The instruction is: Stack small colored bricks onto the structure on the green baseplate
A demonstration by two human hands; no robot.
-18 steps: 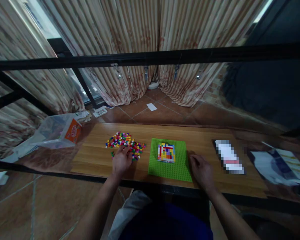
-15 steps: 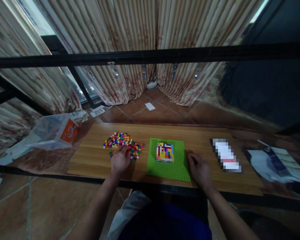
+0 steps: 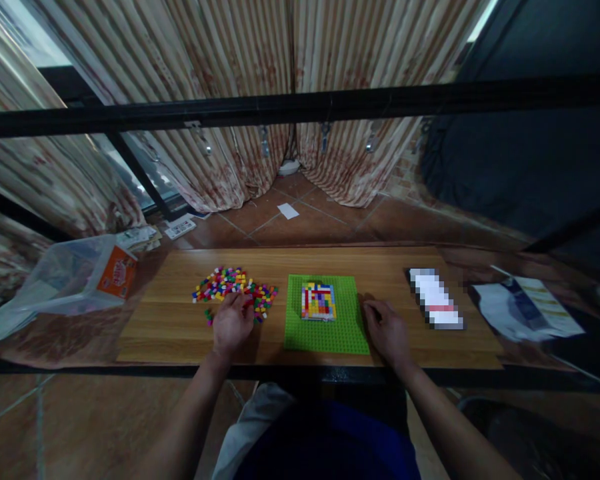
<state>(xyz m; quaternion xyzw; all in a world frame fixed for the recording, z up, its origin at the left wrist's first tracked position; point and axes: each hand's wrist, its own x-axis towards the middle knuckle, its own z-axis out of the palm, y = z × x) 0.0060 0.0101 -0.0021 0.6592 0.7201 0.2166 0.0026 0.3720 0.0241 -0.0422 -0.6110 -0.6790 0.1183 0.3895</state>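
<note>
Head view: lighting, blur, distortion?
Head view: dim overall, brightest at the window, upper left; dark cloth at right nearly loses detail. Head view: loose bricks by the left hand look soft; wide-angle stretch toward the edges; blocky pixelation covers the phone.

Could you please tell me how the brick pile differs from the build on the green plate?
The pile lies on the table; the build sits on the green plate. The pile is loose and irregular, the build packed into a squarish block. The pile spreads wider than the build. Both mix many colours.
</note>
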